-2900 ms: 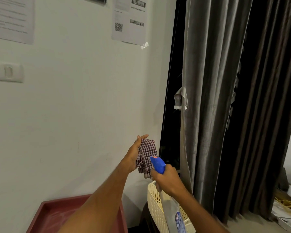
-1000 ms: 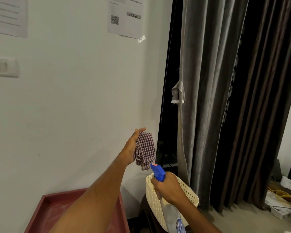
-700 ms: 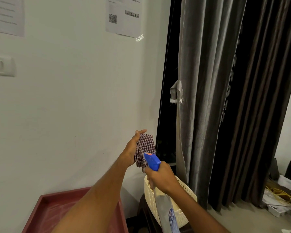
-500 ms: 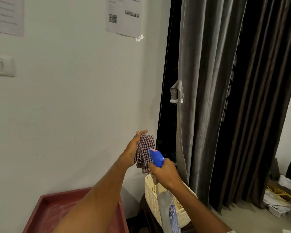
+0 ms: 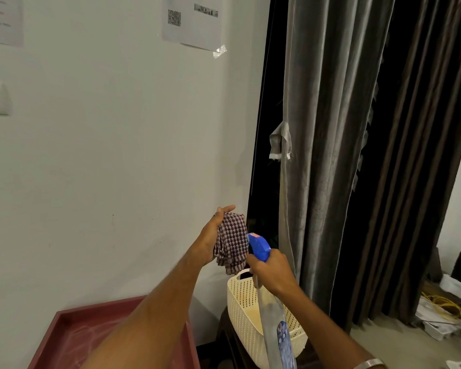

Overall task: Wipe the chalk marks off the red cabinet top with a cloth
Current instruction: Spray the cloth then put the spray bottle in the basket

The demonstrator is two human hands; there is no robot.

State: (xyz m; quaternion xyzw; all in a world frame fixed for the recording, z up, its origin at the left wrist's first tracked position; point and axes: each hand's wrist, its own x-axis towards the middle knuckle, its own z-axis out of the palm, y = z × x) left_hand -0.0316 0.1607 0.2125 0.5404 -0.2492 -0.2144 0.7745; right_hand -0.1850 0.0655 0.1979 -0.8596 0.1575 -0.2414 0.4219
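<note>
My left hand (image 5: 209, 237) is raised in front of the wall and grips a folded red-and-white checked cloth (image 5: 232, 243) that hangs from its fingers. My right hand (image 5: 270, 270) grips the neck of a spray bottle (image 5: 276, 328) with a blue trigger head (image 5: 258, 246). The nozzle points at the cloth from just beside it. The red cabinet top (image 5: 72, 334) with a raised rim lies at the bottom left, with faint white chalk smears on it. My left forearm hides much of that top.
A cream perforated plastic basket (image 5: 241, 304) sits on a dark stool right of the cabinet. Grey and dark curtains (image 5: 357, 155) hang at the right. Papers and yellow cables (image 5: 442, 307) lie on the floor at the far right. A white wall stands behind.
The spray bottle dipped and rose again beside the cloth. It now sits a little higher and closer to the cloth. My left hand has kept the cloth raised in nearly the same spot.
</note>
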